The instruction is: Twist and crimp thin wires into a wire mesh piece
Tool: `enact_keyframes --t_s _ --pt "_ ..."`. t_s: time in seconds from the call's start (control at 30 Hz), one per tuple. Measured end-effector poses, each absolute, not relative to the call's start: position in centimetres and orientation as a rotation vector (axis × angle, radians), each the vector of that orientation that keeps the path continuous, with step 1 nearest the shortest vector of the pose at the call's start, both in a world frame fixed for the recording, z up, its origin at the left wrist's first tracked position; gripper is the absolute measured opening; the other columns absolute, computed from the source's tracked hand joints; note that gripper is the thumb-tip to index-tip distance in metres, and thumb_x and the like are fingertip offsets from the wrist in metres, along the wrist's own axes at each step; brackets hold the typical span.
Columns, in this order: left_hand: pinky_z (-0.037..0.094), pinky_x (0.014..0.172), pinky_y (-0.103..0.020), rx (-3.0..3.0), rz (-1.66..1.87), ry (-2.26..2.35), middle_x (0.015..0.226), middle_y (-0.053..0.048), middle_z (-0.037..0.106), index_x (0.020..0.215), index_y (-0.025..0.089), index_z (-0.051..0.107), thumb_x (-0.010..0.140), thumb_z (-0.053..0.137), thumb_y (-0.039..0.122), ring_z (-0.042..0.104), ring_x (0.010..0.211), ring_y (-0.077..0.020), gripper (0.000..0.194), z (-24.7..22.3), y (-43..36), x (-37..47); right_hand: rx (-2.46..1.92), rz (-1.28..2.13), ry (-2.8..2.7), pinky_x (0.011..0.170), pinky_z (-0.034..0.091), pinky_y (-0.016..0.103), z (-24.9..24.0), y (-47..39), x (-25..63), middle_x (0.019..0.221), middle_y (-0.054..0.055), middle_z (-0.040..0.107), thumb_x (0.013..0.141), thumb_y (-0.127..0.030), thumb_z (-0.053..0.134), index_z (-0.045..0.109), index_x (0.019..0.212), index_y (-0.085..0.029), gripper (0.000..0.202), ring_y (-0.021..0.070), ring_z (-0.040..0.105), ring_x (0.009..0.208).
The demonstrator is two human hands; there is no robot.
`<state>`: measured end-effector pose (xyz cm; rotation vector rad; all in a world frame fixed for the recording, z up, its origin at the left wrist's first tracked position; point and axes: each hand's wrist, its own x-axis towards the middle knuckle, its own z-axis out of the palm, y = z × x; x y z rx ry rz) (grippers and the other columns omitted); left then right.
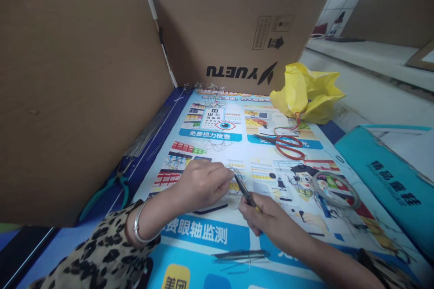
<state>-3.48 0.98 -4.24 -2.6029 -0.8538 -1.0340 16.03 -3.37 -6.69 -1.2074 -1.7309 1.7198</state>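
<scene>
My left hand [207, 183] is closed at the middle of the printed sheet, its fingertips pinching thin wire [237, 176]. Beside it on the right, my right hand [257, 214] grips dark-jawed pliers [247, 195], whose tips point up and left toward the left fingertips and touch or nearly touch the wire. Loops of fine wire hang below the two hands. Below my hands, a small bundle of dark straight wires [240, 255] lies on the sheet.
Red-handled scissors [288, 142] and a yellow bag [305, 92] lie beyond my hands. A wire coil [335, 189] and teal box [389, 176] are at right. Teal-handled pliers [118, 185] lie left. Cardboard panels [237, 18] stand behind and left.
</scene>
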Motion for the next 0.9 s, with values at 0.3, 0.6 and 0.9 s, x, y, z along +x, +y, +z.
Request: enact_keyframes --t_s 0.3,0.6,0.9 --pt "0.032 0.046 -0.026 -2.571 -0.999 -0.852 0.053 0.004 0.054 0.074 0.018 0.058 0.079 0.048 0.014 0.048 0.048 -0.0099 0.012 -4.12 0.92 -3.41 -1.258 1.63 -1.798 0.049 0.029 0.023 -6.63 -3.46 16.08 0.051 -0.005 0.043 0.082 -0.06 0.039 0.037 0.067 -0.02 0.042 0.0084 0.038 0.05" --pt "0.033 0.046 -0.026 -2.576 -1.014 -0.869 0.053 0.003 0.055 0.074 0.017 0.058 0.079 0.048 0.014 0.05 0.049 -0.0107 0.011 -4.32 0.92 -3.38 -1.292 1.609 -1.811 0.049 0.029 0.023 -6.68 -3.47 15.97 0.051 -0.005 0.043 0.081 -0.06 0.039 0.038 0.067 -0.02 0.042 0.0089 0.039 0.049" --pt "0.038 0.047 -0.023 -2.606 -1.025 -0.858 0.059 0.002 0.062 0.084 0.017 0.059 0.081 0.047 0.015 0.056 0.051 -0.0112 0.012 -3.9 0.83 -3.39 -1.36 1.459 -1.879 0.049 0.028 0.023 -6.86 -3.51 15.84 0.057 -0.004 0.037 0.082 -0.057 0.038 0.04 0.069 -0.02 0.04 0.0097 0.034 0.054"
